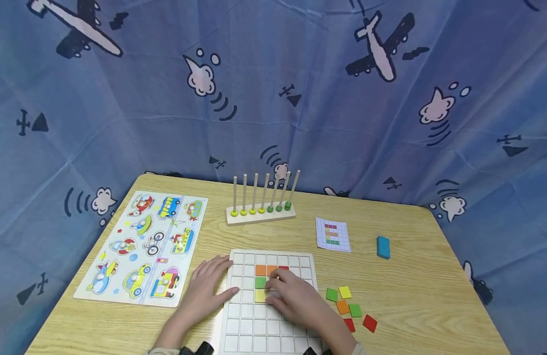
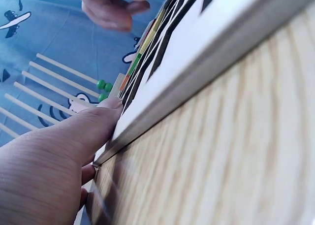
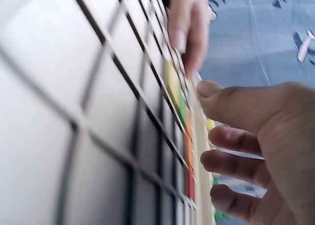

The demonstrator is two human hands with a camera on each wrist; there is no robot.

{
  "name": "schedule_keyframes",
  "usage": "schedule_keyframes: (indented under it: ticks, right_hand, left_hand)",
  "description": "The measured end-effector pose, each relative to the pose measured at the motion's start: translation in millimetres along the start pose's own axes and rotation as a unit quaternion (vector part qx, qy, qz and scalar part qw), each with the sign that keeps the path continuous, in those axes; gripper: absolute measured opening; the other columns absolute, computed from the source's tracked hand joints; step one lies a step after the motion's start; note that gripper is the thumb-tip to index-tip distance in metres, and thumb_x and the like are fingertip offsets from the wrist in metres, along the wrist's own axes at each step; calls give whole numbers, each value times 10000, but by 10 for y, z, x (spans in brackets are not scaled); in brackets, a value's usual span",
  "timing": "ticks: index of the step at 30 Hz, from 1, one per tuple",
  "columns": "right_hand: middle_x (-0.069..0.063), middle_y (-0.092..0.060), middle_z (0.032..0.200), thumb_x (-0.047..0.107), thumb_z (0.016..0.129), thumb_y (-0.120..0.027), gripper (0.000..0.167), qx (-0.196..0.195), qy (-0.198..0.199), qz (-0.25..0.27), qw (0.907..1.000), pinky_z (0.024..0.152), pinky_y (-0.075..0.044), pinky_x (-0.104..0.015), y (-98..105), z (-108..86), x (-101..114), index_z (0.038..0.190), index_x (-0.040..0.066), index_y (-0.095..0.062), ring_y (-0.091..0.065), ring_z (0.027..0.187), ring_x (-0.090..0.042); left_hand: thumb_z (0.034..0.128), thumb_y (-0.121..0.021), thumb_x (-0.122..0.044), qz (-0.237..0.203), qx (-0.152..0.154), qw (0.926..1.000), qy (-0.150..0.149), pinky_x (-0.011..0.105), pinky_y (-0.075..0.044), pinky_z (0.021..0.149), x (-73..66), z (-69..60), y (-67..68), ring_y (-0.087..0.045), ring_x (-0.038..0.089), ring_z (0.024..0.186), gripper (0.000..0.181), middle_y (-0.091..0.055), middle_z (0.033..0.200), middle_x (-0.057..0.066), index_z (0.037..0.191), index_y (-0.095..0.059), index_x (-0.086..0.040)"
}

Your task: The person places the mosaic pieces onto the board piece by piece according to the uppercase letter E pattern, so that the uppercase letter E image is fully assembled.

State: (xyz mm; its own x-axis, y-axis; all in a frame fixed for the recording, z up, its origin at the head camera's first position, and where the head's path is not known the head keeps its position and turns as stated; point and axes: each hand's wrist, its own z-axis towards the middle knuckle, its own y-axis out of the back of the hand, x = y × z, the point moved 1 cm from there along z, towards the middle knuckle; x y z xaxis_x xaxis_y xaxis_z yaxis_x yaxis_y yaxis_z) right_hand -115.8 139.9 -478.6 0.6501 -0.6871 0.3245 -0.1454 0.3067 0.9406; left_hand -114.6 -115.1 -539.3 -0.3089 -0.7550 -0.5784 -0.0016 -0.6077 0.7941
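Note:
A white grid board point(image 1: 246, 325) lies on the table with two orange tiles point(image 1: 261, 270), a partly covered red tile point(image 1: 283, 268), a green tile point(image 1: 260, 282) and a yellow tile point(image 1: 260, 296) in its cells. My left hand point(image 1: 206, 291) rests at the board's left edge, fingers spread; in the left wrist view its thumb point(image 2: 93, 121) touches the rim. Over the board's middle, just right of the green and yellow tiles, is my right hand point(image 1: 295, 301). In the right wrist view the right hand's point(image 3: 256, 146) fingers are loosely bent and apart, with no tile visible between them.
Several loose tiles point(image 1: 355, 310) lie right of the board. Behind them are a printed pattern card point(image 1: 344, 231) and a blue block point(image 1: 382, 247). A peg rack point(image 1: 261, 215) stands at the back, and a vehicle puzzle board point(image 1: 127, 266) lies on the left.

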Motion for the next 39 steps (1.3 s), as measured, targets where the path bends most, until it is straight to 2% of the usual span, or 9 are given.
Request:
schedule_keyframes:
  ticks: [7,13,18,22,25,30,35,39]
  right_hand:
    - [66,-589,1068,264,895,-672,166,-85,-1020,-229,9945,808,-538,-316,282,-291,-286,1035,175,-662,-564,952,-87]
    - [20,-581,1076,197,866,-713,201,-130,-2007,-241,9793,859,-521,-373,491,-622,-576,1052,141,-660,-547,1040,-176]
    - [-13,-588,1049,119,822,-748,242,0,-2486,-302,9681,854,-516,-401,553,-828,-771,1047,127,-662,-541,1025,-222]
    - [17,-604,1002,98,793,-765,259,326,-2701,-211,9620,842,-524,-382,553,-912,-850,1030,135,-667,-554,960,-168]
    - [26,-601,977,79,791,-762,267,460,-2717,-112,9612,818,-527,-359,536,-932,-868,1033,132,-665,-550,914,-129]
    - [29,-582,967,43,805,-743,263,384,-2747,-57,9607,801,-530,-329,498,-929,-883,1037,137,-661,-528,874,-98]
    - [19,-572,971,88,818,-743,236,313,-2793,-75,9597,736,-516,-304,472,-915,-914,1033,128,-656,-494,818,-91]
    - [25,-584,1005,101,818,-748,252,212,-2690,-112,9628,771,-526,-312,453,-902,-926,1046,136,-647,-524,860,-86]
  left_hand:
    - [834,-660,-526,-14,-3,10000,-21,494,-152,1164,-13,-1,10,-337,259,1396,674,-433,1483,5,1383,-498,-171]
    - [838,-660,-517,30,-39,9999,-126,491,-158,1160,-7,-1,27,-347,260,1388,635,-443,1474,4,1368,-524,-195]
    - [845,-651,-523,74,2,9998,-177,497,-159,1158,0,-7,33,-345,264,1389,585,-442,1474,3,1346,-551,-238]
    - [846,-646,-530,30,43,9999,-160,498,-149,1160,-8,-3,32,-336,266,1394,577,-435,1479,6,1339,-558,-243]
    - [844,-653,-522,-24,51,9999,-141,498,-142,1161,-17,0,36,-331,268,1396,575,-433,1482,11,1337,-560,-241]
    - [840,-664,-511,-57,51,9999,-133,492,-136,1163,-20,0,39,-327,263,1399,568,-431,1483,9,1331,-564,-245]
    - [833,-677,-498,-120,42,9998,-155,495,-134,1162,-20,0,39,-326,265,1398,562,-436,1478,18,1322,-571,-241]
    - [831,-682,-492,-187,95,9997,-117,496,-125,1164,-18,-3,41,-319,268,1401,563,-434,1479,21,1319,-574,-232]
